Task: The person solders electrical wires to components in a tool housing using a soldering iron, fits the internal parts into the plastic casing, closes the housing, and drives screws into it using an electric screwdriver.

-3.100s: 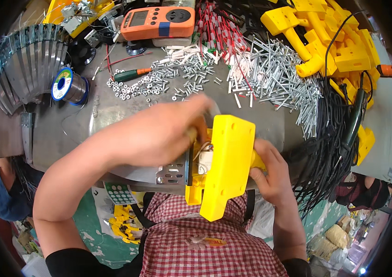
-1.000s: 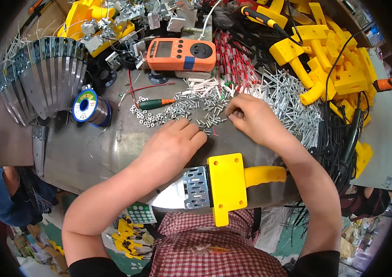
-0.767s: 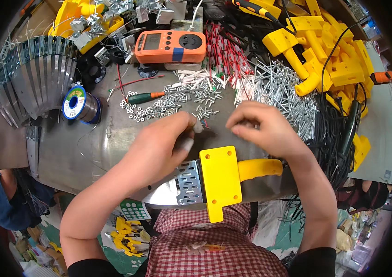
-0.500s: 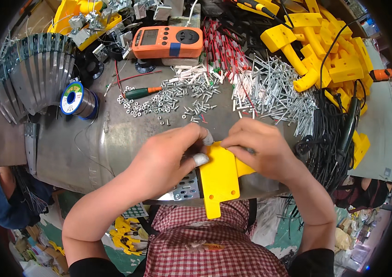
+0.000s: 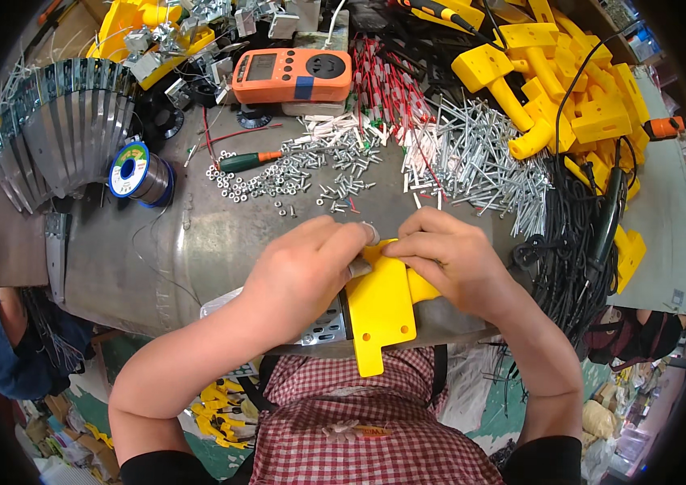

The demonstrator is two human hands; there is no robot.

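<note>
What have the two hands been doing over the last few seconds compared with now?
A second ago both hands reached up into the pile of small screws. Now the left hand and right hand have come back down and grip the top of the yellow plastic part. The orange meter, wire spool and other piles look unchanged.

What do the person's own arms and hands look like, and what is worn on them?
Both hands, the left hand and the right hand, are bare: no gloves, rings or watch show. The forearms are bare too. Dark sleeves begin near the upper arms, at the lower edge of the picture.
</note>
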